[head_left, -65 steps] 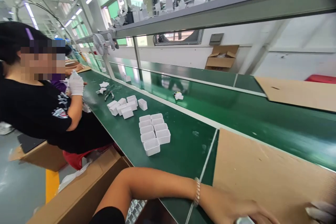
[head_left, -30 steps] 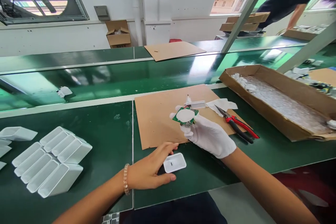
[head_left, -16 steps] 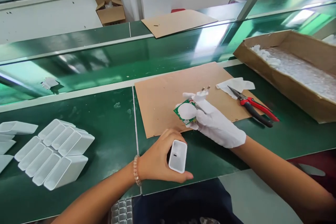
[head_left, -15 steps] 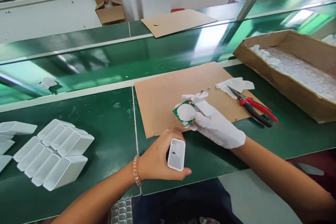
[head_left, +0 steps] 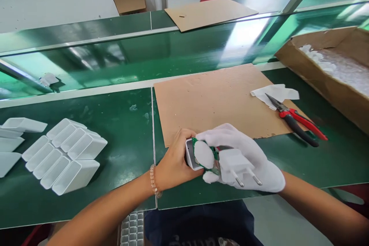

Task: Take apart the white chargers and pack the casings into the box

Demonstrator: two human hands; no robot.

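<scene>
My bare left hand (head_left: 177,161), with a beaded bracelet at the wrist, is wrapped round a white plastic housing (head_left: 190,155) whose open end faces right. In my gloved right hand (head_left: 245,142) is a green circuit board (head_left: 215,153) joined to a white two-pin plug (head_left: 235,165). A round white pad (head_left: 204,154) covers much of the board's face. The board's left edge is at the mouth of the housing; how far inside it reaches I cannot tell. The plug's two metal pins point down to the right.
Several empty white housings (head_left: 77,173) stand grouped on the green bench (head_left: 123,134) at left. A cardboard sheet (head_left: 201,103) lies ahead, with red-and-black pliers (head_left: 300,121) and a white cloth piece (head_left: 278,93) at its right. A large cardboard box (head_left: 323,80) sits at far right.
My right hand has brought the board down and left to the housing, turning the plug pins toward me. My left hand has tilted the housing's opening to the right. The view has shifted slightly.
</scene>
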